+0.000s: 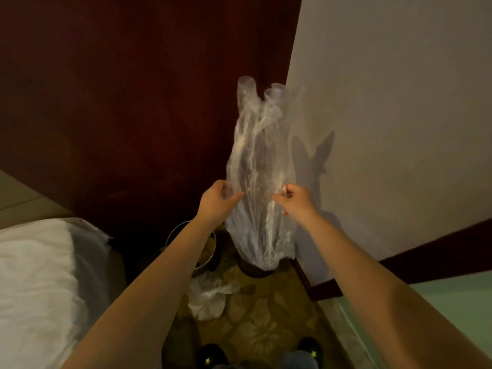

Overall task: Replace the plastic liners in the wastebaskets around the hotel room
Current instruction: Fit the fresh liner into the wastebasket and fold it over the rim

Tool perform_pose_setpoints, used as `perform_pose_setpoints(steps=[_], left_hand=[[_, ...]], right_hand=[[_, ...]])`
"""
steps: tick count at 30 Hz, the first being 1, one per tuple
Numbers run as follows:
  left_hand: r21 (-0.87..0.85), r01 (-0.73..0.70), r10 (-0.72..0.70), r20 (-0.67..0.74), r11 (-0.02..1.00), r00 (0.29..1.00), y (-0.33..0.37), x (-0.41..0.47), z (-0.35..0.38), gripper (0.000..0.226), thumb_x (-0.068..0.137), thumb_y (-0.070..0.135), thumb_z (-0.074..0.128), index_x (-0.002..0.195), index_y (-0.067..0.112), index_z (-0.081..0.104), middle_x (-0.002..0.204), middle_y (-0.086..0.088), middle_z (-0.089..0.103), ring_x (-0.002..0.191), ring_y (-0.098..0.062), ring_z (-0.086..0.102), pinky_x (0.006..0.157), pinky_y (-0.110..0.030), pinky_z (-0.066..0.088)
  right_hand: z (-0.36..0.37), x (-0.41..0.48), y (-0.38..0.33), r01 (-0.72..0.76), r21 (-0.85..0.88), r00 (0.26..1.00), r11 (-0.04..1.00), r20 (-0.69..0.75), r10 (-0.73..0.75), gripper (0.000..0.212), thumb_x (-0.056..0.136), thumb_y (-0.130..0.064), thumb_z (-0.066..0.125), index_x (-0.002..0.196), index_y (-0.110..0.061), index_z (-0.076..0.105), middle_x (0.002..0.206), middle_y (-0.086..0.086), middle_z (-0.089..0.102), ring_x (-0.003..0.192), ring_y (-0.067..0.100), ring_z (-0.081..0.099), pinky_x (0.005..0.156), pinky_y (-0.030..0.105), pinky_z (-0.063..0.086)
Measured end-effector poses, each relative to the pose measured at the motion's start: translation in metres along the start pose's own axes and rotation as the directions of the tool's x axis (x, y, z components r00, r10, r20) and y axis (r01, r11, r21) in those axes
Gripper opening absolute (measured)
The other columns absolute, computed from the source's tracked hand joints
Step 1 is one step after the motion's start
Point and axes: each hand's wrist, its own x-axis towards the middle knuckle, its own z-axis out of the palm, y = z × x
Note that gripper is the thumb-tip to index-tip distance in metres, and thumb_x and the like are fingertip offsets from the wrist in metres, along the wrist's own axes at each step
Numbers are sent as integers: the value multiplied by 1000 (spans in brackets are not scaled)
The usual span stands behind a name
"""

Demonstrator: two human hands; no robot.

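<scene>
Pinching the left edge of a clear plastic liner (255, 155) with the fingers (224, 187) of the left hand (217, 201), and the right edge with those of the right hand (295, 201). Holding it upright in the air, above and just right of the metal wastebasket (206, 258) on the carpet (266, 328).

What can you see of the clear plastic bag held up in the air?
The plastic bag is clear, thin and crinkled, with two rounded lobes at its top. It hangs upright in the air, long and narrow. The left hand and right hand pinch its sides midway; its lower end dangles free.
</scene>
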Motion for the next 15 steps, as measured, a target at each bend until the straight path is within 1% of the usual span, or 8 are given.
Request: perform_pose_setpoints(steps=[2, 4, 6, 7, 8, 12, 13, 15], left_hand=[[60, -3, 5, -30, 998, 1000, -29, 25, 28, 31, 90, 37, 62, 108, 13, 56, 99, -4, 61, 86, -20, 61, 76, -37, 53], [98, -22, 27, -43, 995, 999, -56, 49, 57, 28, 91, 35, 61, 101, 9, 56, 94, -9, 60, 83, -23, 60, 70, -35, 51], [117, -41, 48, -55, 992, 997, -87, 72, 83, 23, 91, 33, 61, 89, 11, 54, 84, -6, 56, 75, -20, 56, 61, -29, 44], [134, -48, 56, -60, 990, 997, -103, 83, 96, 23, 91, 33, 61, 82, 14, 50, 78, -2, 52, 71, -17, 52, 56, -25, 40], [156, -58, 69, -63, 986, 996, -120, 94, 108, 25, 92, 32, 60, 77, 17, 47, 75, 0, 49, 68, -15, 50, 54, -24, 37], [228, -111, 130, -71, 967, 989, -186, 132, 158, 29, 92, 34, 60, 74, 16, 44, 72, -1, 47, 65, -15, 47, 57, -29, 38], [233, -112, 133, -78, 966, 988, -201, 140, 171, 29, 91, 34, 60, 75, 15, 46, 72, -2, 48, 65, -16, 48, 58, -31, 41], [205, -103, 126, -105, 973, 986, -228, 155, 195, 27, 91, 33, 61, 84, 8, 53, 78, -7, 54, 70, -20, 54, 66, -36, 48]], right_hand=[[18, 29, 34, -5, 21, 1000, 1000, -8, 6, 35, 87, -19, 69, 64, -17, 42, 53, -4, 45, 53, 21, 57, 61, 31, 44], [38, 58, 68, 4, 32, 1000, 999, -24, -3, 36, 88, -18, 68, 65, -17, 41, 53, -3, 46, 54, 24, 60, 63, 34, 46], [61, 85, 103, 10, 40, 999, 999, -42, -8, 36, 88, -17, 68, 65, -18, 40, 55, -3, 47, 54, 23, 63, 63, 36, 47], [73, 98, 121, 15, 41, 999, 999, -52, -13, 36, 88, -17, 69, 65, -18, 40, 56, -3, 48, 54, 21, 64, 63, 37, 47], [86, 110, 139, 20, 39, 998, 999, -57, -18, 36, 87, -17, 69, 65, -19, 41, 57, -2, 50, 53, 19, 65, 63, 37, 47], [129, 150, 207, 47, 32, 996, 998, -81, -44, 36, 88, -14, 68, 66, -19, 40, 58, -2, 55, 45, 5, 62, 58, 30, 45], [139, 159, 223, 55, 30, 995, 998, -83, -52, 35, 88, -14, 68, 67, -19, 40, 60, -2, 55, 43, 2, 61, 57, 29, 45], [155, 176, 255, 76, 36, 994, 996, -87, -72, 34, 89, -12, 67, 67, -18, 41, 64, 2, 57, 40, -1, 59, 57, 31, 48]])
